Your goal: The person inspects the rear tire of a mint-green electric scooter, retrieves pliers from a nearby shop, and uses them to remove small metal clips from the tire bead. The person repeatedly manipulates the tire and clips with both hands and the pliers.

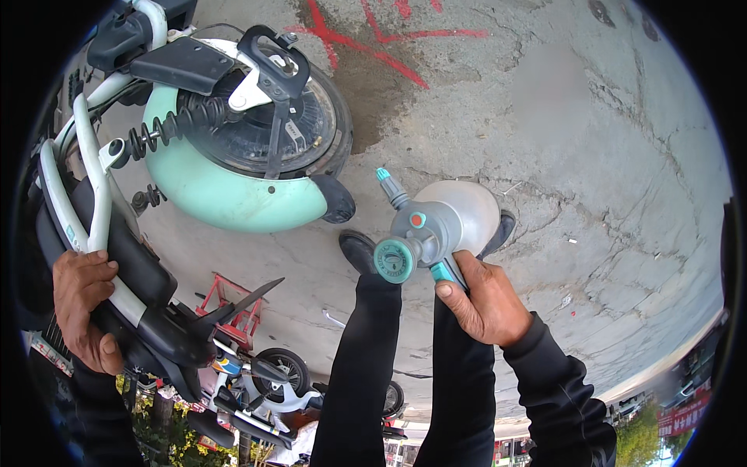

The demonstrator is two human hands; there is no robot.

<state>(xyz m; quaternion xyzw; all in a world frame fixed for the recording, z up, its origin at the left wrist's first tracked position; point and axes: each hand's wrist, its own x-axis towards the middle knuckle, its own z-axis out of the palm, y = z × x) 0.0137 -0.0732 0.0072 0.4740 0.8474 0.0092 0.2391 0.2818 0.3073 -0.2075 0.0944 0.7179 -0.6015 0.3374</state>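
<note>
- Left hand [85, 300] up at the scooter [184, 65], and it had its fingers curled over the pale frame tube [99, 191]!
- Over on the other side, the right hand [492, 305] was closed around the handle of a translucent sprayer [476, 214], thumb right by the teal trigger [441, 272]; whether it was pressing, I couldn't tell.
- And where was that sprayer? Out in front of the legs, between the two black shoes [357, 252], pump knob [394, 261] toward the person, nozzle [392, 188] angled off toward the mint fender [249, 208] but well apart from it.
- How far along, then? Both holds were made, sprayer and scooter each in a hand, so the readying looked done to me.
- Beside the tyre [342, 128] spread a dark patch [369, 109], damp by the look of it, though its source was anyone's guess.
- No spray showed at the nozzle. Wheel and coil spring [163, 132] stood in plain view, and I judged the spraying itself left over, or paused; one glance couldn't settle which.
</note>
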